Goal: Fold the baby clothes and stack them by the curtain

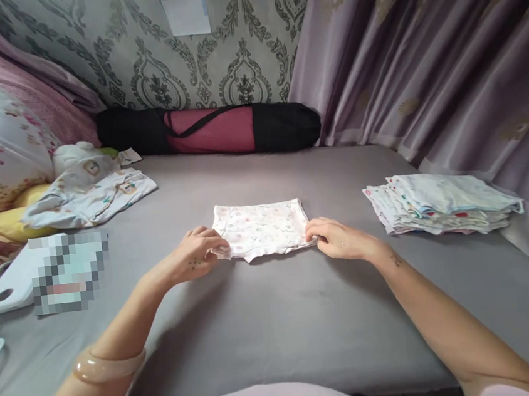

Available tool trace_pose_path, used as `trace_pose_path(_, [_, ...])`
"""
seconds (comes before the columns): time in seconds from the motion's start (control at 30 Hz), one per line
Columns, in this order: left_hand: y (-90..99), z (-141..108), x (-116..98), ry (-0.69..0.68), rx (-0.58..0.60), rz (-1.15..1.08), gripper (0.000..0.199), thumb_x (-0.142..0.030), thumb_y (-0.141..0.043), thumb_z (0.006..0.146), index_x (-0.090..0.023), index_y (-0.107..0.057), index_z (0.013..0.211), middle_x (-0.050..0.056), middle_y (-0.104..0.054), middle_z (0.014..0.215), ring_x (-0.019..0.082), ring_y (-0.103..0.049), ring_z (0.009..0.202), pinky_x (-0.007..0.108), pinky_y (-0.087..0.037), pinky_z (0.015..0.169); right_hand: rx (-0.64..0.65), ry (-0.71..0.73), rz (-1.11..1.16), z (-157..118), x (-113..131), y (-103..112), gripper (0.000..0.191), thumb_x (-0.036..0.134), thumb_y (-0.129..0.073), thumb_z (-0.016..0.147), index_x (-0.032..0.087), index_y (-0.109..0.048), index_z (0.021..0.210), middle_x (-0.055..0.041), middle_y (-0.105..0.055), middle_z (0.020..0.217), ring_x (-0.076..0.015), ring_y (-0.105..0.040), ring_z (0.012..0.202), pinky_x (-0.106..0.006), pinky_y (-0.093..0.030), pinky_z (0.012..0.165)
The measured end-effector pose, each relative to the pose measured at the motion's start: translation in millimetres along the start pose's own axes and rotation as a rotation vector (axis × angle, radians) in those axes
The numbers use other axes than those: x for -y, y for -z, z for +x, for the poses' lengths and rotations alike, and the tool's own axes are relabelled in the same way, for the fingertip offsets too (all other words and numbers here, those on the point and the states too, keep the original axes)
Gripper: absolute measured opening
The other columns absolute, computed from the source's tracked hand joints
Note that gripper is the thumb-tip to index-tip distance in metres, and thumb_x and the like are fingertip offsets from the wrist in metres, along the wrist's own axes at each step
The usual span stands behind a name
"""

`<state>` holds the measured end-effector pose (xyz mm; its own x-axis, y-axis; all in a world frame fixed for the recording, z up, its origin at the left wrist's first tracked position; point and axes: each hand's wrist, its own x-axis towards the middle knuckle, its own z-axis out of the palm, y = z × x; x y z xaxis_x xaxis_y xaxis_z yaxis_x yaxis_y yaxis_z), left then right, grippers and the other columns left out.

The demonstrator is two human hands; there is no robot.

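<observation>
A small white garment with a faint pink and grey print (pixel 262 228) lies folded into a rough rectangle on the grey bed sheet (pixel 277 322). My left hand (pixel 197 253) pinches its near left corner, and my right hand (pixel 337 237) pinches the near right corner. Both hands rest low, close to the sheet. The garment's near edge is uneven, with a small point hanging toward me. My fingertips are partly hidden by the cloth and by my own hands.
At the right stands a stack of folded printed clothes (pixel 445 204). Another printed garment (pixel 89 197) lies loose at the left, near a white device (pixel 20 277) and a blurred-out item (pixel 71 275). A black and red long bag (pixel 210 131) lies along the wall.
</observation>
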<state>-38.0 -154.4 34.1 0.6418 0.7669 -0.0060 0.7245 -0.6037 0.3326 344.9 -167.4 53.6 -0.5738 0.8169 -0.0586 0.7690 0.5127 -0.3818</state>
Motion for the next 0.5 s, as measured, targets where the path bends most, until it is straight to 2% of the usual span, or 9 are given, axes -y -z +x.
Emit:
trace_pose_path(0.1, [2.7, 13.4, -7.8, 0.05, -0.102, -0.015, 0.034, -0.023, -0.042, 0.087, -0.023, -0.068, 0.109, 0.007, -0.069, 0.107, 0.023, -0.059, 0.101, 0.038, -0.044, 0.093, -0.103, -0.071, -0.053, 16.4, 13.1, 0.0, 0.036, 0.007, -0.04, 0.083, 0.022, -0.071, 0.095, -0.0055, -0.071, 0.103, -0.0209, -0.063, 0.1, -0.033, -0.046, 0.091])
trace_pose_path(0.17, [-2.9, 30.3, -13.7, 0.08, -0.218, -0.012, 0.038, -0.026, -0.036, 0.093, -0.02, -0.065, 0.117, 0.01, -0.067, 0.118, 0.025, -0.059, 0.109, 0.04, -0.045, 0.097, -0.206, -0.081, -0.062, 35.5, 25.4, -6.1, 0.042, 0.01, -0.036, 0.089, 0.018, -0.068, 0.114, -0.0086, -0.068, 0.123, -0.0217, -0.059, 0.117, -0.035, -0.041, 0.103])
trace_pose_path(0.23, [-14.5, 50.3, -20.3, 0.089, -0.292, 0.008, 0.043, -0.026, -0.031, 0.096, -0.017, -0.059, 0.128, 0.013, -0.062, 0.131, 0.026, -0.055, 0.123, 0.043, -0.043, 0.105, -0.238, -0.089, -0.084, 58.2, 39.3, -16.4, 0.048, 0.016, -0.032, 0.094, 0.012, -0.056, 0.135, -0.0122, -0.052, 0.146, -0.0234, -0.042, 0.139, -0.039, -0.027, 0.117])
trace_pose_path(0.33, [-36.3, 77.2, -30.1, 0.098, -0.281, 0.074, 0.048, -0.024, -0.028, 0.098, -0.014, -0.048, 0.141, 0.015, -0.051, 0.146, 0.028, -0.041, 0.141, 0.049, -0.032, 0.116, -0.17, -0.118, -0.12, 90.0, 55.6, -34.9, 0.055, 0.024, -0.028, 0.098, 0.005, -0.04, 0.149, -0.0146, -0.033, 0.159, -0.0252, -0.022, 0.15, -0.043, -0.013, 0.123])
trace_pose_path(0.5, [-62.5, 97.2, -31.7, 0.189, -0.204, 0.184, 0.051, -0.03, -0.028, 0.1, -0.012, -0.042, 0.146, 0.016, -0.043, 0.154, 0.029, -0.031, 0.147, 0.049, -0.024, 0.12, -0.137, -0.153, -0.146, 115.7, 54.9, -61.8, 0.06, 0.027, -0.026, 0.098, 0.002, -0.032, 0.153, -0.0159, -0.025, 0.162, -0.0253, -0.016, 0.152, -0.044, -0.007, 0.124])
